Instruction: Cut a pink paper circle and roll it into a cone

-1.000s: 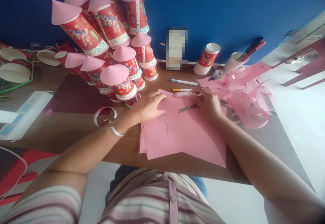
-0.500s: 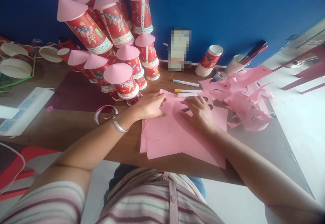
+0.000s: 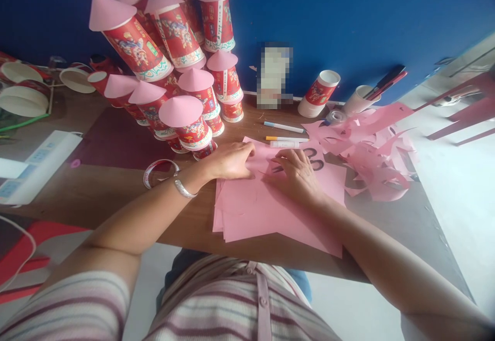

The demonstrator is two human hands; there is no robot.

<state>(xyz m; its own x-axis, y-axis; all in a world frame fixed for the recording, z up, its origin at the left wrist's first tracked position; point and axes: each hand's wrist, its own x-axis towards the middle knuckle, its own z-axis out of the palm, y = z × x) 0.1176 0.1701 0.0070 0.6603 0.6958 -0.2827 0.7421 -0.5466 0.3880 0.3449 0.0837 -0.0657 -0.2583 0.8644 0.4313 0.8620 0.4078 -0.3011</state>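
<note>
On the table in front of me lies a stack of pink paper sheets, with faint pencil-like lines near the left side. My left hand is over the stack's upper left, fingers and thumb curled around a piece of pink paper. From the other side my right hand holds the same piece, its fingers bent together and the thumb reaching left. Its exact shape is hard to make out against the sheets below. Scissors with dark handles lie on the stack, partly covered by my right hand.
Red paper cups with pink cone tops stand stacked at the back left. Markers lie behind the sheets. Pink paper scraps pile up at the right, near a pen cup. A paper ring lies left.
My right hand has shifted slightly left and down, uncovering more of the scissor handles. My left hand stays nearly in place, closed on the paper.
</note>
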